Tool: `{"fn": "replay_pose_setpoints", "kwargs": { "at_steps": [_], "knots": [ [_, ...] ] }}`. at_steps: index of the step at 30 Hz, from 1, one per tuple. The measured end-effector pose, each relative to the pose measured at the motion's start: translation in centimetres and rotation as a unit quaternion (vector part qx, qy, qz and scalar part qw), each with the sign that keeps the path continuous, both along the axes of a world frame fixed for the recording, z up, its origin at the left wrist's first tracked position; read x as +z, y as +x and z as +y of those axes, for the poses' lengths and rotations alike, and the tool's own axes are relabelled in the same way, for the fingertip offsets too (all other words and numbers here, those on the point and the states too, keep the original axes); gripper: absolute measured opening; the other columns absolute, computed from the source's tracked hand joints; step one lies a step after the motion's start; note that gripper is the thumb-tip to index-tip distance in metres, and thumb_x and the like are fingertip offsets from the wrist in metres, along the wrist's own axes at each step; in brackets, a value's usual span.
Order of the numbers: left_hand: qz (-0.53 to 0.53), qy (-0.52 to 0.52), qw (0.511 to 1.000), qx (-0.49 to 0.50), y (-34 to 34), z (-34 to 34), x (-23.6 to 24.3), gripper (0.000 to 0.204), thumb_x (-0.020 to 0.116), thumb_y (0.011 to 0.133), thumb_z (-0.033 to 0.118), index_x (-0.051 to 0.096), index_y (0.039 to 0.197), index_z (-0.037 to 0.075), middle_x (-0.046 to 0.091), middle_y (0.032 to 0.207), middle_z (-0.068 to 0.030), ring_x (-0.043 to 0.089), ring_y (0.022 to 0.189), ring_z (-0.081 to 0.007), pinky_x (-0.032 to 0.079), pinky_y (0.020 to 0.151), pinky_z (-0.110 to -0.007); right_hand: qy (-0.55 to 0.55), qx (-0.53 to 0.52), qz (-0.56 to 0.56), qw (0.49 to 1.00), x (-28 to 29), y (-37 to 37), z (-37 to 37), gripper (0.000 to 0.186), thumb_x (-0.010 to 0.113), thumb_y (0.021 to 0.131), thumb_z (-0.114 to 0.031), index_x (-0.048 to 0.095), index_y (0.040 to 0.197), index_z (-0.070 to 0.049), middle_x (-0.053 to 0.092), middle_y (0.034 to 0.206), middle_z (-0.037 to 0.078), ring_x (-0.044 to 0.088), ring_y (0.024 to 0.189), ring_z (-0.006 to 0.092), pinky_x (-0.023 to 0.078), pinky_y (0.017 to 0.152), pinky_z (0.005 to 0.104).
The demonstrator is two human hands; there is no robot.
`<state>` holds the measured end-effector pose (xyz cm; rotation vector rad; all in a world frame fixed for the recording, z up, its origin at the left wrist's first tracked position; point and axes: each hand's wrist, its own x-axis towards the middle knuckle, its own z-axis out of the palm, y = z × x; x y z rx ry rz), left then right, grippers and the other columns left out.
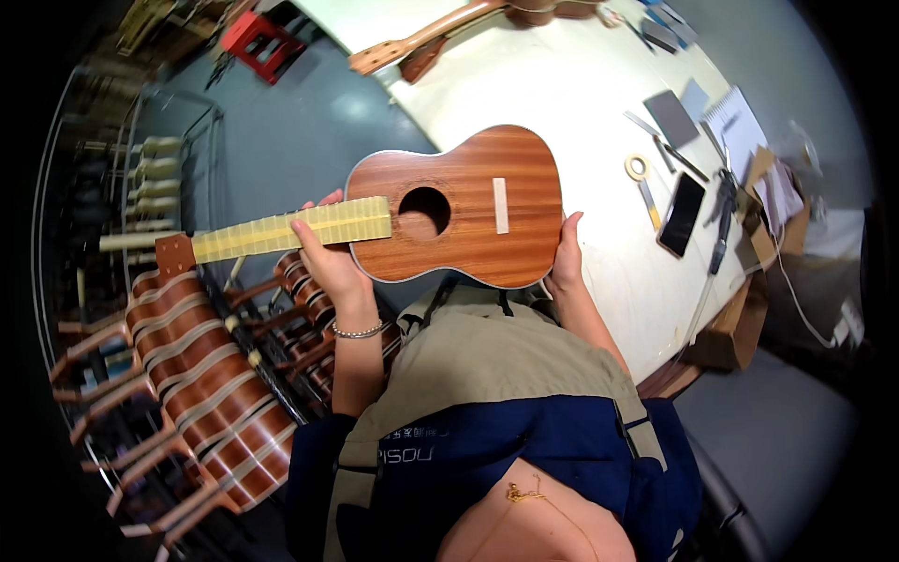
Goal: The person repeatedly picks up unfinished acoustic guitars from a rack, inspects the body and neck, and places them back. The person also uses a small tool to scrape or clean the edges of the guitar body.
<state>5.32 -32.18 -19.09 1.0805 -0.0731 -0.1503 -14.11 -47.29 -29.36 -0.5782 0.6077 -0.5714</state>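
Note:
Across the front of my body I hold a small ukulele [473, 253], its reddish-brown top facing up. It has a round sound hole, a pale strip where the bridge sits, and no strings. Yellow tape covers the fretboard [290, 230], and the headstock [175, 255] points left. My left hand [331, 262] wraps round the neck where it joins the body, with the thumb on the taped edge. At the rounded bottom end, my right hand [567, 258] grips the side, its thumb showing and the other fingers hidden beneath.
A pale worktable [599, 122] holds a phone [682, 214], a tape roll [637, 167], a notebook [735, 126] and another instrument's neck [421, 42]. Several ukulele bodies [206, 384] stand racked at lower left. A red stool [262, 45] is on the floor. Cardboard boxes [735, 323] stand at right.

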Motion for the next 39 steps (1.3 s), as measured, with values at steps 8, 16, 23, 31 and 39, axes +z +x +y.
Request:
{"fn": "replay_pose_setpoints", "kwargs": {
  "at_steps": [8, 16, 23, 31, 39],
  "knots": [
    [0.080, -0.023, 0.995, -0.053, 5.8, -2.3, -2.8, 0.037, 0.036, 0.093, 0.040, 0.042, 0.105, 0.006, 0.052, 0.104, -0.0124, 0.049, 0.102, -0.0243, 0.040, 0.092, -0.040, -0.082, -0.051, 0.017, 0.995, 3.2, 1.5, -0.4, 0.077, 0.007, 0.085, -0.062, 0.016, 0.138, -0.007, 0.025, 0.141, 0.009, 0.024, 0.130, 0.0219, 0.022, 0.105, 0.0367],
    [0.126, -0.011, 0.988, -0.084, 6.5, -4.6, -3.7, 0.034, 0.036, 0.093, 0.038, 0.043, 0.104, 0.007, 0.051, 0.109, -0.0111, 0.048, 0.104, -0.0239, 0.041, 0.093, -0.041, -0.098, -0.044, -0.014, 0.994, 5.2, 0.1, -0.9, 0.077, 0.005, 0.085, -0.061, 0.006, 0.140, -0.008, 0.013, 0.145, 0.010, 0.015, 0.133, 0.0233, 0.017, 0.108, 0.0373],
    [0.141, -0.025, 0.983, -0.112, 6.0, -6.1, -4.8, 0.034, 0.035, 0.094, 0.036, 0.043, 0.105, 0.005, 0.051, 0.110, -0.0122, 0.048, 0.106, -0.0251, 0.041, 0.093, -0.043, -0.112, -0.065, -0.011, 0.992, 5.2, -1.6, -1.3, 0.078, 0.005, 0.084, -0.062, 0.005, 0.140, -0.007, 0.013, 0.144, 0.012, 0.014, 0.133, 0.0236, 0.017, 0.108, 0.0369],
    [0.128, -0.030, 0.989, -0.069, 5.3, -6.9, -6.2, 0.043, 0.030, 0.094, 0.043, 0.043, 0.106, 0.004, 0.052, 0.107, -0.0112, 0.050, 0.103, -0.0239, 0.042, 0.093, -0.042, -0.204, -0.090, -0.002, 0.975, 4.0, -2.8, -1.5, 0.082, 0.008, 0.083, -0.065, 0.008, 0.140, -0.007, 0.016, 0.142, 0.014, 0.017, 0.131, 0.0237, 0.017, 0.107, 0.0366],
    [0.124, -0.063, 0.979, -0.149, 7.6, -5.6, -6.2, 0.037, 0.031, 0.093, 0.045, 0.047, 0.097, 0.012, 0.052, 0.094, -0.0019, 0.050, 0.098, -0.0180, 0.041, 0.091, -0.035, -0.556, -0.092, 0.537, 0.628, -2.4, -6.9, -8.0, 0.032, 0.056, 0.081, -0.018, 0.054, 0.110, -0.005, 0.057, 0.099, 0.013, 0.053, 0.090, 0.0267, 0.042, 0.081, 0.0341]
  ]
}}
